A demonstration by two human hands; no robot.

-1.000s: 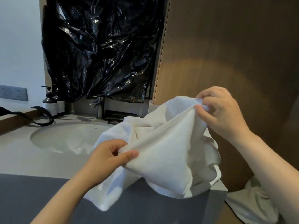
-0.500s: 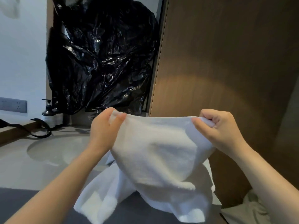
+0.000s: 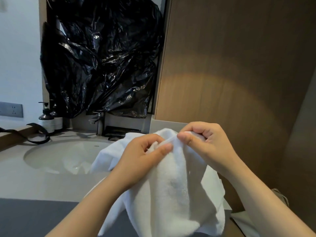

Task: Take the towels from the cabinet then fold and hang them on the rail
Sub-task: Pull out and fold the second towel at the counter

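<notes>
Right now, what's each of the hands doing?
Left hand: closed, pinching the top edge of the white towel.
Right hand: closed, pinching the same towel edge, right beside the left.

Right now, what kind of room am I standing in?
Most likely a bathroom, perhaps a hotel's: a round sink sunk in the counter, a faucet behind it, pump bottles by the wall, and a white towel in your hands.

White towel [image 3: 172, 185] hangs bunched, its top edge pinched together.
</notes>
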